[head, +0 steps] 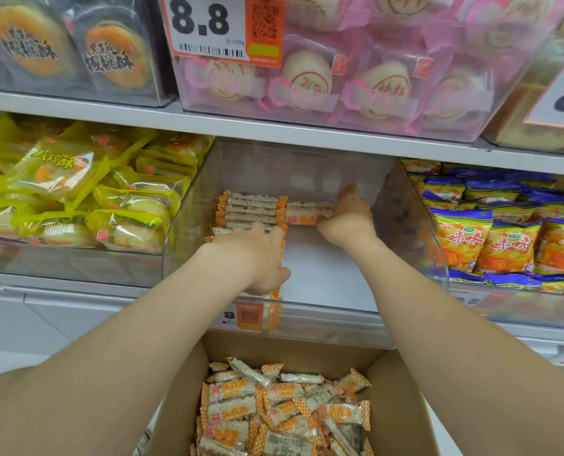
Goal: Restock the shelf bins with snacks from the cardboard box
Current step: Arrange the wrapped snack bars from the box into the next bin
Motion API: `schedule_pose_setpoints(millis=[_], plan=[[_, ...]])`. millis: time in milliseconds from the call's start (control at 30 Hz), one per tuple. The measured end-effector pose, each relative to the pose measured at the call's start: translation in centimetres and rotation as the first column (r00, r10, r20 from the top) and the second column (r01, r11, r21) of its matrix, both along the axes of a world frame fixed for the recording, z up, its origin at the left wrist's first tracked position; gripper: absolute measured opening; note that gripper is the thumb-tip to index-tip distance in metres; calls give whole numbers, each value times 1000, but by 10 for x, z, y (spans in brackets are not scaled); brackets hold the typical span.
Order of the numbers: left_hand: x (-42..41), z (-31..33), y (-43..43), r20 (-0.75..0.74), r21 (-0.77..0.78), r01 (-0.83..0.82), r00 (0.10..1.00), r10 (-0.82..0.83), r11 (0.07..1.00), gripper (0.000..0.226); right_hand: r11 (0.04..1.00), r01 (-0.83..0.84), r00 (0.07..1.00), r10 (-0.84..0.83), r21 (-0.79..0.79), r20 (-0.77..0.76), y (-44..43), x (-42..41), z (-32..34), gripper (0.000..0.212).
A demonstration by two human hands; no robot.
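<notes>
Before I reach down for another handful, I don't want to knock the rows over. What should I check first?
1. Room in the clear bin: ok, its right half is bare.
2. Back row of rice bars lined up: ok.
3. Right hand clear of the loose bar: not ok, it pinches its end.
4. Left hand off the front row: not ok, it rests there; grip cannot tell.
5. Stock in the cardboard box: ok, plenty.
</notes>
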State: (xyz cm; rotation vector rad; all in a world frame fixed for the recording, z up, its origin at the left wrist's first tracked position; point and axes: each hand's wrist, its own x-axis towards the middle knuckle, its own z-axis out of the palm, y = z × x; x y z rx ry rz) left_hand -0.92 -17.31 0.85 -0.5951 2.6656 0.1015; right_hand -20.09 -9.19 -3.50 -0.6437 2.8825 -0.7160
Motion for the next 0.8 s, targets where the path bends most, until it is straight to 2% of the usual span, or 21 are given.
schedule_pose_setpoints(millis=[67, 133, 233, 300, 400, 467, 533, 600, 667, 733, 800], plan=[[0, 0, 1, -5, 8, 0, 1000, 0, 1000, 76, 1000, 19, 1000, -19, 5, 2, 1, 2, 1, 81], [0, -1, 1, -14, 3, 4, 1000, -4, 1000, 75, 998, 51, 998, -50, 27, -25, 3, 8, 8, 74], [3, 4, 1, -54, -5, 28, 998, -29, 1000, 64, 994, 37, 986, -20, 103, -164, 10, 24, 22, 68], [9, 11, 4, -127, 1, 54, 990, -53, 999, 46, 989, -90, 962, 118, 119, -247, 21, 41, 33, 53], [22, 24, 13, -355, -96, 106, 925, -133, 990, 22, 948, -319, 907, 300, -17, -296, 53, 79, 49, 23], [37, 34, 27, -509, -83, 69, 855, -102, 994, 16, 893, -436, 865, 381, -110, -328, 83, 112, 57, 18], [58, 42, 45, -585, 19, 56, 811, -34, 998, 12, 826, -535, 827, 470, -175, -310, 115, 146, 58, 17], [83, 48, 60, -519, 183, 137, 854, -22, 974, 21, 798, -586, 804, 550, -142, -227, 142, 172, 49, 19], [103, 44, 76, -314, 331, 192, 946, -84, 924, 19, 790, -613, 785, 608, -9, -119, 161, 187, 30, 23], [112, 18, 88, -85, 335, 231, 973, -215, 913, 11, 766, -630, 772, 635, 128, 4, 175, 194, 2, 23], [111, -25, 98, 86, 275, 258, 953, -291, 926, 8, 747, -625, 780, 609, 224, 144, 188, 194, -30, 23]])
